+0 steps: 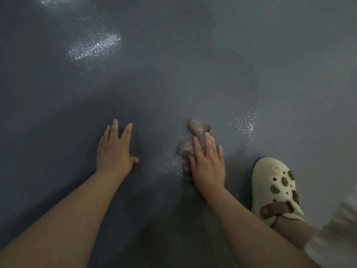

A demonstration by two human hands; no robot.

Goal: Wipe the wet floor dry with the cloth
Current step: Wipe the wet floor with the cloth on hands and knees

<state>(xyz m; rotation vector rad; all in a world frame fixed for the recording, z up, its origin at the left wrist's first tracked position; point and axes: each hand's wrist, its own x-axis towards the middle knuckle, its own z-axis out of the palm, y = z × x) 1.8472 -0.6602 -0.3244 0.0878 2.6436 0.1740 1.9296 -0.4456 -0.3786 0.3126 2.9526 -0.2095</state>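
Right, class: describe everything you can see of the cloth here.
The cloth is a small pinkish-brown rag, crumpled into a bunched strip and slightly blurred. It lies on the grey floor, with one end poking out beyond the fingertips. The right hand presses flat on top with straight fingers. Glistening wet specks sit on both sides of it.

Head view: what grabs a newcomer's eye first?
Two bare forearms reach in from the bottom edge: the left hand lies flat on the grey floor, the right hand presses a crumpled pinkish cloth down at centre. A cream clog with brown charms stands at lower right, and wet glints shine at upper left.
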